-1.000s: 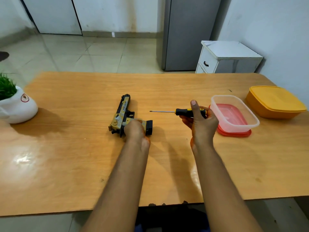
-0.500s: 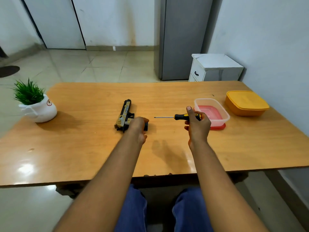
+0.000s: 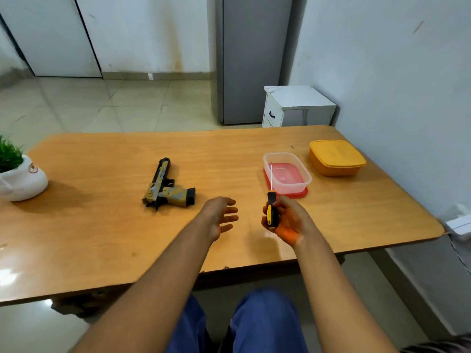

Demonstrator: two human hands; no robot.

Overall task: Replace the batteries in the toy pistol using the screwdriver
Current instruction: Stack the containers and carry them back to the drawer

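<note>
The toy pistol (image 3: 166, 187), tan and black, lies flat on the wooden table (image 3: 102, 225), its barrel pointing away from me and its grip toward the right. My left hand (image 3: 221, 215) hovers open to the right of the pistol and does not touch it, fingers spread. My right hand (image 3: 285, 220) is closed around the black-and-yellow handle of the screwdriver (image 3: 271, 207), whose thin shaft points up and away, its tip in front of the clear container.
A clear plastic container (image 3: 305, 174) sits on a red lid at the right. Beyond it stands a closed orange box (image 3: 336, 157). A white plant pot (image 3: 23, 180) stands at the table's left edge. A wall runs close along the right side.
My left hand has let go of the pistol and drawn back to the right, open. My right hand has turned the screwdriver from pointing left to pointing away from me.
</note>
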